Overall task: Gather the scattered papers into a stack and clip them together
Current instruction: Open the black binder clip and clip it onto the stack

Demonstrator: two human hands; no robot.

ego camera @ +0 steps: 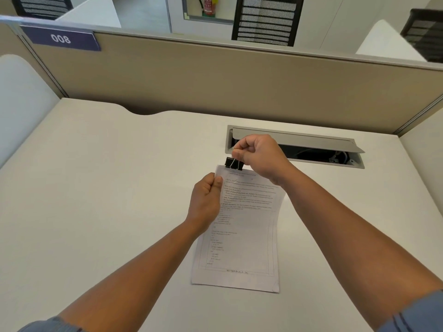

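A stack of printed papers (249, 233) lies lengthwise on the white desk (107, 188), its far end lifted a little. My left hand (206, 200) pinches the stack's upper left edge between thumb and fingers. A black binder clip (233, 163) sits on the top edge of the stack. My right hand (259, 156) is closed on the clip's wire handles from above. How many sheets the stack holds is not visible.
An open grey cable tray (311, 149) with a raised lid is set into the desk right behind my right hand. A beige partition (215, 80) with a "008" label (61, 39) closes off the desk's far side. Office chairs stand beyond it.
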